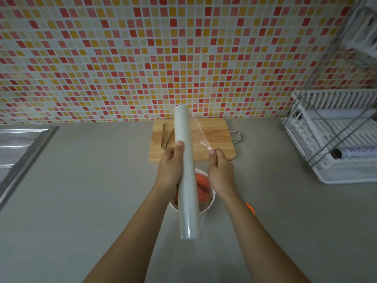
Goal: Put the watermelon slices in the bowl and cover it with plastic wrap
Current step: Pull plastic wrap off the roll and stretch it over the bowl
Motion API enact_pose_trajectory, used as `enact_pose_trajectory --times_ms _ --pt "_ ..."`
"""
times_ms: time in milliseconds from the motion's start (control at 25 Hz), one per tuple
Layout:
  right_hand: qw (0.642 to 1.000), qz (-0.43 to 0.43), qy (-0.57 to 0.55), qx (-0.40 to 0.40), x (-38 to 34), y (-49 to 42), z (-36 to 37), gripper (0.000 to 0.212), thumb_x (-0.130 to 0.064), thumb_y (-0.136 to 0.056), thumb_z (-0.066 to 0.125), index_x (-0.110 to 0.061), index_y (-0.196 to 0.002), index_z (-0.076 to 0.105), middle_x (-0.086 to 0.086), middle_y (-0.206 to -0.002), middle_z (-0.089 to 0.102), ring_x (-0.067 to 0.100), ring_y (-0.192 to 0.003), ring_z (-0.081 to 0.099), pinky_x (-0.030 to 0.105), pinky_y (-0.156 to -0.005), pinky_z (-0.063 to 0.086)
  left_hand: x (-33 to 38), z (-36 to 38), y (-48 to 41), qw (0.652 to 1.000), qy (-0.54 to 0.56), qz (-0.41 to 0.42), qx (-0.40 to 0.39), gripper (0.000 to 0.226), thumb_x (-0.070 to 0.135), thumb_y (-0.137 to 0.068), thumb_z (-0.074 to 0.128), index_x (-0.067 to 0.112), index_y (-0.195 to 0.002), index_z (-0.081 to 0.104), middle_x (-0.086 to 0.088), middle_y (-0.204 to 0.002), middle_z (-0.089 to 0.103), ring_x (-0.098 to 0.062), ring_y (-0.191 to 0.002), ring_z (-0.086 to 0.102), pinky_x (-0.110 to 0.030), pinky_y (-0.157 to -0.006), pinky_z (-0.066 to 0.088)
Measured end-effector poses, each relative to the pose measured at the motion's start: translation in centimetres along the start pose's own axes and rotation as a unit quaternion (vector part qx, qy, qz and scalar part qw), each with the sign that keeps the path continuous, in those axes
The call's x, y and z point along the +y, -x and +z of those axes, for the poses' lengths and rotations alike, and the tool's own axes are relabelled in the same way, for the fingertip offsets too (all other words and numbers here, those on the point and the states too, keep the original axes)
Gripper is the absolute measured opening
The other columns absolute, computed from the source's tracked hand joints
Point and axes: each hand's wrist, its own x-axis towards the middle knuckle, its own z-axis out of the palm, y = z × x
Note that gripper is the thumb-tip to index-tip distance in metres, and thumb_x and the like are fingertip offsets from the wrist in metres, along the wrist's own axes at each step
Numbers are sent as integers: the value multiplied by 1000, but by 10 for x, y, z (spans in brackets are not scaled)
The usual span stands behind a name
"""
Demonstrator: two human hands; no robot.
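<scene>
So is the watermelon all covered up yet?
Not yet. Done: the watermelon slices sit in the bowl, and the cutting board shows only tongs. In hand: the left hand grips the plastic wrap roll while the right hand pinches the film by its loose edge, pulled out slightly. Left: stretch it over the bowl, tear it and press it down.

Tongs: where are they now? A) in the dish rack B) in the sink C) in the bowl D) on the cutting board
D: the tongs lie on the wooden cutting board, just left of the raised plastic wrap roll.
</scene>
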Motion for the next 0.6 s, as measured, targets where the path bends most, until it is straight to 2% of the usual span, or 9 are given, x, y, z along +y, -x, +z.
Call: enact_pose_trajectory --times_ms 80,120,200,280,360,400,520,600 --pt "1000 7 5 -8 5 2 -3 36 -23 -98 37 -23 -62 33 -3 -52 40 8 -49 40 17 -46 29 -2 1 2 998 40 -36 -25 50 53 -95 38 10 -99 61 -15 -84 72 -24 -74 69 -38 -70 57" --pt "1000 12 8 -14 8 3 -4 37 -23 -98 37 -23 -62 32 -3 -52 40 9 -49 39 23 -48 28 -4 4 3 998 41 -51 -22 51 53 -96 35 8 -104 60 -16 -86 72 -24 -77 68 -39 -73 57" --pt "999 27 12 -28 14 4 -6 36 -23 -98 36 -23 -62 32 -3 -53 40 10 -50 39 32 -53 24 -7 12 4 998 -36 -60 -5 56 55 -95 31 8 -115 52 -11 -100 66 -24 -90 64 -41 -82 51" --pt "998 41 17 -40 21 5 -8 31 -24 -98 36 -19 -67 37 -1 -57 44 15 -54 40 32 -55 23 -10 18 7 993 -108 -37 -8 55 61 -87 47 13 -112 44 0 -98 60 -16 -88 61 -34 -73 47" --pt "997 49 28 -52 32 6 -10 27 -25 -98 36 -15 -74 42 -1 -60 48 19 -59 44 32 -55 24 -12 21 7 990 -136 -22 -18 58 53 -75 70 15 -106 39 2 -93 58 -12 -82 61 -30 -64 48" --pt "997 52 31 -56 37 6 -11 28 -26 -98 36 -14 -74 43 -1 -59 48 20 -60 45 31 -55 24 -13 21 5 988 -151 -15 -14 55 49 -74 72 17 -104 39 2 -91 58 -12 -81 61 -30 -62 48" --pt "996 50 42 -62 49 4 -15 31 -27 -98 36 -15 -70 41 -3 -58 47 19 -57 45 32 -52 22 -16 15 1 985 -166 -32 -21 39 51 -80 64 22 -102 49 0 -92 62 -20 -83 63 -35 -70 53" --pt "996 53 43 -63 56 0 -17 33 -27 -98 37 -17 -66 39 -3 -57 46 13 -55 45 27 -48 25 -21 14 2 985 -161 -53 -45 39 53 -84 56 25 -110 54 -3 -100 64 -22 -88 64 -40 -77 55"
